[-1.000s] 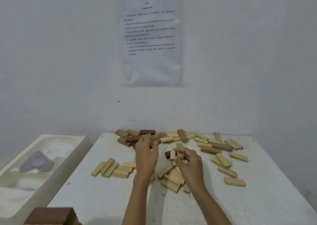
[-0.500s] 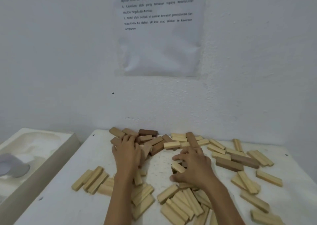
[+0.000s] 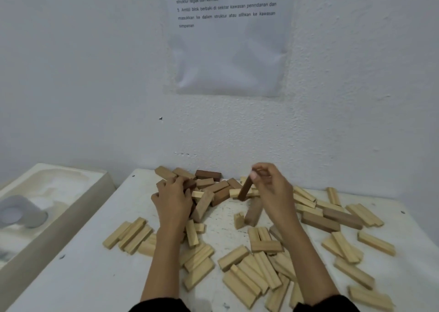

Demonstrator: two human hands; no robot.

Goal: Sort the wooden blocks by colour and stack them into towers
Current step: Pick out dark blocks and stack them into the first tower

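Since half a second ago the right hand (image 3: pixel 273 188) has risen off the pile and now pinches a dark brown wooden block (image 3: pixel 244 189) by its top end, thumb and fingertips (image 3: pixel 254 175) closed on it, the block hanging tilted just above the table. The left hand (image 3: pixel 172 201) has stayed at the brown cluster, fingers curled down over the mid-brown and dark wooden blocks (image 3: pixel 211 188); whether it actually grips one cannot be told.

Below the right fingers a mid-brown block (image 3: pixel 253 213) lies on the scuffed white tabletop (image 3: pixel 95 280), with a short pale block (image 3: pixel 238 220) standing on end just beside it. Pale yellow wooden blocks (image 3: pixel 251 273) lie scattered between the forearms and out to both sides, unsorted and unstacked. Behind the fingers rises a rough white wall (image 3: pixel 83 74) carrying a printed paper sheet in a clear sleeve (image 3: pixel 228 50), its top cut off. Well to the left of the left hand sits a white moulded foam tray (image 3: pixel 59 193) holding a grey cup-like object (image 3: pixel 21 213), blurred. Black sleeves (image 3: pixel 325 304) are cut by the bottom edge.
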